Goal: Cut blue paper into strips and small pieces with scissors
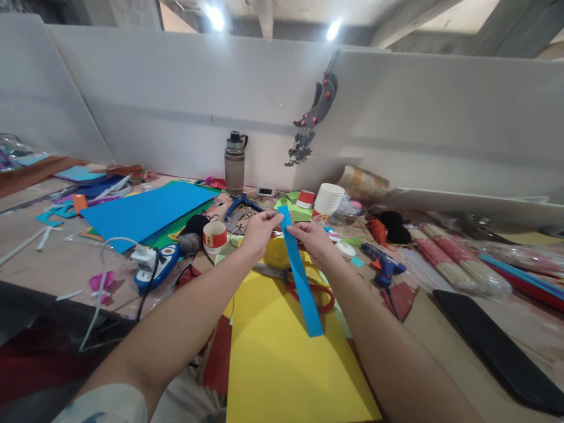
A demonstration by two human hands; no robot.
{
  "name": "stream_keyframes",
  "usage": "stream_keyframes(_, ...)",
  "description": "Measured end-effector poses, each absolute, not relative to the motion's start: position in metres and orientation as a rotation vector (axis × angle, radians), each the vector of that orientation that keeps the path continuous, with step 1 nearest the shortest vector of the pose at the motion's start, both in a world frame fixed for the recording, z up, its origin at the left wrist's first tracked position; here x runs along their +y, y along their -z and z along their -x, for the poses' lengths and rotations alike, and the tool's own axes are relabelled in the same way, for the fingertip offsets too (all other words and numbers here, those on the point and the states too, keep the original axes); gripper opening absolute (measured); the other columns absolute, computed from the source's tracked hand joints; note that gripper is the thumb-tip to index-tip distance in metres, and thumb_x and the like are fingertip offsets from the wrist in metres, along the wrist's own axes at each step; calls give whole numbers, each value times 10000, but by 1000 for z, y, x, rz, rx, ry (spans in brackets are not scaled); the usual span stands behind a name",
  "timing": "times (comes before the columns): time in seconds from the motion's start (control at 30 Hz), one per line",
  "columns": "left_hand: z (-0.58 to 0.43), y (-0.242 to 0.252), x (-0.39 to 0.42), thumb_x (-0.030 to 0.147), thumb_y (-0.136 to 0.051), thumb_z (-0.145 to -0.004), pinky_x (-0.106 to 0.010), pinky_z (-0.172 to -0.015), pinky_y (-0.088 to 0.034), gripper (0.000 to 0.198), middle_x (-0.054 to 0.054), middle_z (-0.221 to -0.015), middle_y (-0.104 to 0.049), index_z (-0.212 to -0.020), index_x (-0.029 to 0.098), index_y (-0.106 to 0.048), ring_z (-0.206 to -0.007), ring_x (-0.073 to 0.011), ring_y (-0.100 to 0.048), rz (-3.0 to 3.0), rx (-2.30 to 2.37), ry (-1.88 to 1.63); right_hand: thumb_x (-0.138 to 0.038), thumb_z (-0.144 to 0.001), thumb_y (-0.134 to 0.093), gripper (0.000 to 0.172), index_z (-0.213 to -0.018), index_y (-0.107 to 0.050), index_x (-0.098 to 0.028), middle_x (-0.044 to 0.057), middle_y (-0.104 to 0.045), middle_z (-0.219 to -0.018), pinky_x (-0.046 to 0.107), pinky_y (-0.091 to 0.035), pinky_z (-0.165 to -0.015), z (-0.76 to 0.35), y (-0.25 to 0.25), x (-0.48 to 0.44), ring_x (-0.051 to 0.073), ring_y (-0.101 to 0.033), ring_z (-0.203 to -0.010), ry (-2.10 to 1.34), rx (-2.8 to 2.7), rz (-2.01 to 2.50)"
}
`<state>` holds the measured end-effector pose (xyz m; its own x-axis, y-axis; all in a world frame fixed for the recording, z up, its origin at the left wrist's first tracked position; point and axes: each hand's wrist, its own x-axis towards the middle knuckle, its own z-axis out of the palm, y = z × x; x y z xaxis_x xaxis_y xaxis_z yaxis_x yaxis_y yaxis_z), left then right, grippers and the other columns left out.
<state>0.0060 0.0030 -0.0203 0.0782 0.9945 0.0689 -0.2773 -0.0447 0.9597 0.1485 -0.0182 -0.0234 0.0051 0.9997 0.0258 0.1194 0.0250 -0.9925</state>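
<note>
A long blue paper strip [301, 282] hangs at a slant between my hands. Near its top end, my left hand [261, 232] pinches the left edge, and my right hand [314, 239] pinches the right edge a little lower. The strip's lower end lies over a yellow sheet [282, 358]. Behind the strip, scissors with red handles [325, 298] rest on the yellow sheet, their blades pointing left and partly covered.
Blue sheets [152, 211] lie at the left, near a power strip [157, 270]. A water bottle [235, 161] stands by the wall. Stacked paper cups [328, 201] are behind my right hand. A blue glue gun [388, 269] and a black phone-shaped slab [493, 346] lie right.
</note>
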Motion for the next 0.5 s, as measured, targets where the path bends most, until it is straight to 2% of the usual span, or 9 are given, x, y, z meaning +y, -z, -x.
stream_keyframes(0.2,-5,19,1,394,-736,-656,-206,-518,-364,282,7,-610,-606,-739,153,-616,-553,-90,-558,-1086,918,-1301,-547,-584,-745,415,-602,-576,-169,-36,-502,-506,231,-339,-460,-148,25,-17,82,-424,-459,-1088,-1285,1286)
stream_keyframes(0.5,-6,14,-1,221,-669,-728,-185,-443,-350,143,-11,-630,-627,-834,134,-630,-504,-91,-568,-1136,1037,-1252,-538,-587,-731,395,-644,-560,-187,-65,-469,-474,219,-313,-438,-150,23,-16,78,-402,-434,-978,-1186,1290)
